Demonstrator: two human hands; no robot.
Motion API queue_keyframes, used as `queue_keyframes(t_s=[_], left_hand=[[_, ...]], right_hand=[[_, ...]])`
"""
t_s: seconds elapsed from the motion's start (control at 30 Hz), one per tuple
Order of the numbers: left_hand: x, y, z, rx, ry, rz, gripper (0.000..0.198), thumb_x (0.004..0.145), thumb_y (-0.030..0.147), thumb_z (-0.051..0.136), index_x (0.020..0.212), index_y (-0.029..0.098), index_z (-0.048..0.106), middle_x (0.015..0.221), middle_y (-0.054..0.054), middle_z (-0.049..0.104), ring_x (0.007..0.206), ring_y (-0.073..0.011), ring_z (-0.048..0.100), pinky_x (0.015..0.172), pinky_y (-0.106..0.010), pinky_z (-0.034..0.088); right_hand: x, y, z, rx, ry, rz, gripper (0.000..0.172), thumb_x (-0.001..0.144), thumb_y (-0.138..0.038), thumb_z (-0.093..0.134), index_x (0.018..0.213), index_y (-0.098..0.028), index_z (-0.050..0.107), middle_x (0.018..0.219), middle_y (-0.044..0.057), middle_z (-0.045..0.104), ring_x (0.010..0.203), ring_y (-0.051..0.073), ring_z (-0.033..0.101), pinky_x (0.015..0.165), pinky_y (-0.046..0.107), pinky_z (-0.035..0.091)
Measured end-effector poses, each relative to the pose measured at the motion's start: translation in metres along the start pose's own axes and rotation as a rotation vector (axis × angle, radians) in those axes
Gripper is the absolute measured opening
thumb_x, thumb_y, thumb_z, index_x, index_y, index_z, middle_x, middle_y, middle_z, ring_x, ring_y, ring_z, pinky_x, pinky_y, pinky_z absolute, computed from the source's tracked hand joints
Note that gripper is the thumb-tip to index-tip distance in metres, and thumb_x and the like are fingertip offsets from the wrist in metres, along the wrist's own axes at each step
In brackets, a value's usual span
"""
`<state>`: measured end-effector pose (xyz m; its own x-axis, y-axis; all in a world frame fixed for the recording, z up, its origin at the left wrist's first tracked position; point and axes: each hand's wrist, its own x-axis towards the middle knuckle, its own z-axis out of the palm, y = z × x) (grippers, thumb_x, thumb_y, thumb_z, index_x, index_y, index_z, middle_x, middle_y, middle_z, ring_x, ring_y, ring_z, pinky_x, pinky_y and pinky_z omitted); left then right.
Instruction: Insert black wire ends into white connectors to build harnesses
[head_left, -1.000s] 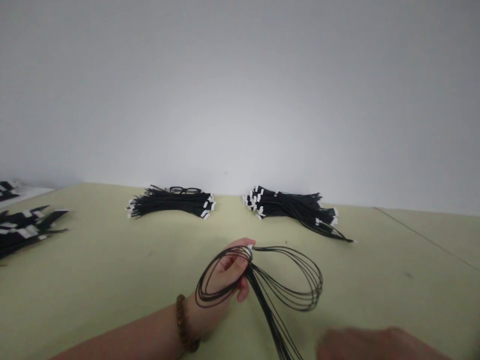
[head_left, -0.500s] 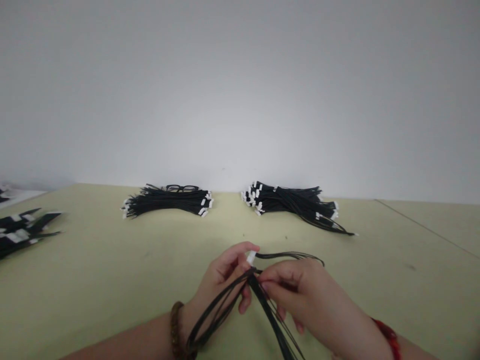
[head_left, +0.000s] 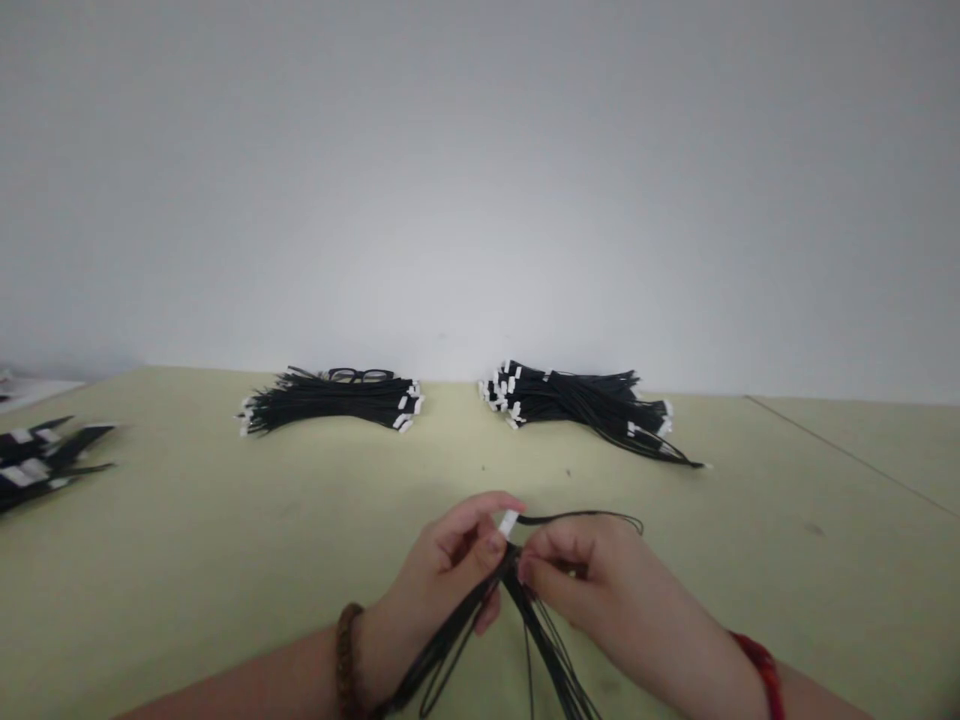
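Between thumb and fingers, my left hand (head_left: 457, 565) grips a white connector (head_left: 508, 523) with black wires coming from it. My right hand (head_left: 589, 575) pinches black wires (head_left: 551, 645) close beside the connector. The wires hang down in two spread bundles below my hands. A thin loop of wire (head_left: 592, 516) arches from the connector over the back of my right hand. The exact wire ends between my right fingertips are hidden.
Against the wall lie two piles of black cables with white connectors, one left (head_left: 330, 402) and one right (head_left: 581, 400). Black-framed glasses (head_left: 360, 376) rest behind the left pile. More cables (head_left: 45, 465) lie at the far left of the yellowish table (head_left: 225, 540).
Fewer wires now arch over my right hand, and more hang below. The wires over my left wrist have dropped lower. Both hands stay close together at the connector.
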<state>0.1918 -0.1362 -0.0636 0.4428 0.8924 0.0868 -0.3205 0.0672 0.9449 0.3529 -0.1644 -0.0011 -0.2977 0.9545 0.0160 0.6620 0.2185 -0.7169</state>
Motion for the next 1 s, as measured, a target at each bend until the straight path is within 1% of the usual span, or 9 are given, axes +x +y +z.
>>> queue_keyframes(t_s=[0.17,0.23,0.33,0.43,0.53,0.63,0.73,0.87,1.0], left_hand=[[0.002,0.002,0.003,-0.047,0.042,-0.058,0.042,0.073,0.044,0.072,0.103,0.018,0.059,0.06,0.006,0.049,0.033,-0.0033,0.04,0.029,-0.014,0.033],[0.001,0.003,0.005,-0.062,0.048,-0.078,0.044,0.071,0.044,0.073,0.103,0.017,0.06,0.06,0.005,0.051,0.036,-0.0036,0.04,0.03,-0.014,0.034],[-0.001,0.004,0.007,-0.097,0.073,-0.122,0.046,0.07,0.044,0.074,0.104,0.016,0.061,0.06,0.005,0.052,0.037,-0.0039,0.039,0.033,-0.015,0.035],[0.0,0.006,0.009,-0.129,0.127,-0.148,0.049,0.066,0.044,0.077,0.104,0.016,0.062,0.057,0.005,0.05,0.038,-0.004,0.039,0.034,-0.014,0.033],[0.002,0.007,0.007,-0.139,0.187,-0.161,0.046,0.068,0.042,0.076,0.105,0.017,0.062,0.056,0.005,0.05,0.038,-0.0036,0.04,0.035,-0.013,0.03],[0.004,0.007,0.005,-0.117,0.199,-0.163,0.046,0.068,0.043,0.075,0.104,0.017,0.063,0.055,0.005,0.05,0.036,-0.0033,0.039,0.034,-0.014,0.028],[0.004,0.006,0.003,-0.114,0.18,-0.174,0.053,0.062,0.045,0.079,0.105,0.017,0.064,0.055,0.004,0.052,0.034,-0.0043,0.039,0.032,-0.015,0.027],[0.0,0.007,0.005,-0.147,0.159,-0.174,0.05,0.063,0.042,0.079,0.104,0.017,0.065,0.057,0.004,0.053,0.035,-0.003,0.038,0.034,-0.015,0.028],[-0.003,0.013,0.009,-0.258,0.153,-0.188,0.044,0.061,0.037,0.083,0.098,0.019,0.068,0.056,0.005,0.051,0.037,-0.0027,0.039,0.036,-0.014,0.026]], right_hand=[[-0.005,-0.003,-0.002,-0.069,0.064,-0.032,0.013,0.071,-0.011,0.048,0.062,-0.018,0.056,0.056,-0.002,0.051,0.052,0.012,0.042,0.051,0.025,0.026],[-0.005,-0.005,-0.013,0.018,-0.032,-0.022,0.015,0.069,-0.012,0.046,0.074,-0.018,0.059,0.055,-0.004,0.05,0.049,0.011,0.041,0.048,0.023,0.027],[-0.006,-0.006,-0.042,0.473,-0.273,0.111,0.018,0.069,-0.016,0.046,0.076,-0.016,0.062,0.058,-0.003,0.05,0.045,0.008,0.038,0.044,0.02,0.027],[-0.011,-0.006,-0.073,0.871,-0.323,0.066,0.012,0.071,-0.019,0.056,0.062,-0.015,0.063,0.056,-0.002,0.047,0.047,0.007,0.035,0.044,0.019,0.027],[-0.015,-0.003,-0.09,0.749,-0.136,-0.107,0.011,0.076,-0.029,0.067,0.079,-0.019,0.072,0.069,0.003,0.059,0.057,0.011,0.047,0.051,0.021,0.039],[-0.016,-0.001,-0.093,0.478,0.243,-0.261,0.01,0.079,-0.034,0.07,0.084,-0.027,0.074,0.089,0.005,0.067,0.08,0.016,0.056,0.069,0.025,0.047],[-0.015,-0.005,-0.09,0.773,0.456,-0.378,0.005,0.078,-0.037,0.07,0.079,-0.033,0.072,0.098,-0.001,0.065,0.089,0.015,0.058,0.079,0.025,0.048],[-0.016,-0.019,-0.08,1.157,0.343,-0.246,0.023,0.078,-0.031,0.07,0.101,-0.034,0.064,0.076,-0.006,0.063,0.052,0.006,0.053,0.053,0.015,0.047],[-0.018,-0.025,-0.052,0.648,-0.001,-0.023,0.014,0.083,-0.033,0.059,0.079,-0.02,0.057,0.067,0.001,0.066,0.051,0.012,0.057,0.05,0.022,0.042]])
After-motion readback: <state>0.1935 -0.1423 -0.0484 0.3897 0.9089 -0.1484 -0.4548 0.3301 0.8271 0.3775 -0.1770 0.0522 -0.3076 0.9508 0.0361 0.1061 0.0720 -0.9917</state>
